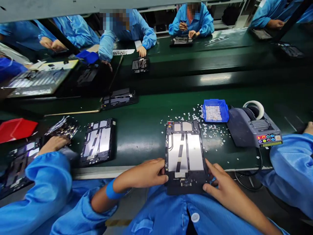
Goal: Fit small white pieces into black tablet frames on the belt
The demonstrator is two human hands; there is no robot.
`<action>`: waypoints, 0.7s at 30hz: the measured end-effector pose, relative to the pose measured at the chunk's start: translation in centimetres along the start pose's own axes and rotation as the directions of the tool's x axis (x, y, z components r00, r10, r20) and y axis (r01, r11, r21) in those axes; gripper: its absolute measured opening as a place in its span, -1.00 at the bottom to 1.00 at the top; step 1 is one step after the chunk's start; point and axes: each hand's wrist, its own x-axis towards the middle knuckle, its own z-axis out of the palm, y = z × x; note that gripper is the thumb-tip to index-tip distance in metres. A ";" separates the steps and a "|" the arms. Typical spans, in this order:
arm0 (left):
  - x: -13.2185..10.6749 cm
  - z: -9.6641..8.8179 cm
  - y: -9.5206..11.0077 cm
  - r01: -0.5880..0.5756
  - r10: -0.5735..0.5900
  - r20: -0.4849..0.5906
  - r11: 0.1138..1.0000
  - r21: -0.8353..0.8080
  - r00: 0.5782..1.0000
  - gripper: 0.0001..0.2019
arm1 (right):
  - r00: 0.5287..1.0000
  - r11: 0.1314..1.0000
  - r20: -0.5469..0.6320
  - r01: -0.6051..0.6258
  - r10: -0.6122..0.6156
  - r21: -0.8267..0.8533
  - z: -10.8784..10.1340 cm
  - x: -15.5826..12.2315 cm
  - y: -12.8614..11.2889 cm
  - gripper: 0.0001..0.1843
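Head view. The opened device [182, 151] lies between my hands, inner side up; its upper part is over the desk [140, 130], its lower end past the near edge. My left hand [153, 173] grips the left edge, thumb at the lower corner; a blue wristband [112, 191] circles that wrist. My right hand [217, 179] holds the right edge, fingers bent, thumb near the bottom corner. Both forearms angle inward. Fingertips are partly hidden by the device; my right forearm runs off the lower frame edge. Small component markings are illegible.
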 end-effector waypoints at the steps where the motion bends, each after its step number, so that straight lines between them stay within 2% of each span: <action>1: -0.1 -0.1 0.0 0.023 -0.023 0.018 0.999 0.035 1.000 -0.94 | 1.000 1.000 0.013 -0.012 0.012 -0.012 -0.2 -0.3 0.2 -0.06; 4: -0.1 -0.4 -0.1 0.086 -0.088 0.053 0.996 0.039 0.995 -0.90 | 0.999 1.000 0.033 -0.008 0.009 -0.014 -0.7 -0.5 0.7 -0.09; 8: 0.2 0.4 -0.3 0.132 -0.132 0.009 0.991 0.026 0.991 -0.82 | 0.998 0.996 0.017 0.065 -0.064 -0.061 -1.0 0.8 0.9 -0.18; 12: -0.5 2.7 -0.3 0.100 -0.097 -0.054 0.994 0.054 0.994 -0.83 | 0.992 0.984 -0.015 0.122 -0.125 -0.128 -0.9 1.7 1.0 -0.15; 15: -1.4 2.9 -0.7 0.062 -0.060 -0.028 0.997 0.046 0.998 -0.88 | 0.991 0.980 0.007 0.137 -0.137 -0.145 -1.6 1.8 1.0 -0.20; 17: -1.0 1.5 -1.2 0.064 -0.057 -0.132 0.997 0.052 0.990 -0.85 | 0.988 0.976 -0.020 0.148 -0.153 -0.161 -2.6 2.3 0.3 -0.27; 18: -0.3 0.5 -1.5 0.075 -0.056 -0.240 0.995 0.070 0.969 -0.84 | 0.984 0.972 -0.050 0.158 -0.169 -0.174 -3.1 2.8 -0.4 -0.31; 19: 0.8 -0.7 -1.9 0.092 -0.049 -0.371 0.991 0.098 0.927 -0.84 | 0.978 0.966 -0.081 0.172 -0.191 -0.190 -3.6 3.5 -1.2 -0.35; 21: 3.6 -3.2 -2.4 0.111 0.016 -0.585 0.977 0.182 0.811 -0.84 | 0.960 0.949 -0.123 0.218 -0.251 -0.230 -4.2 5.4 -3.3 -0.43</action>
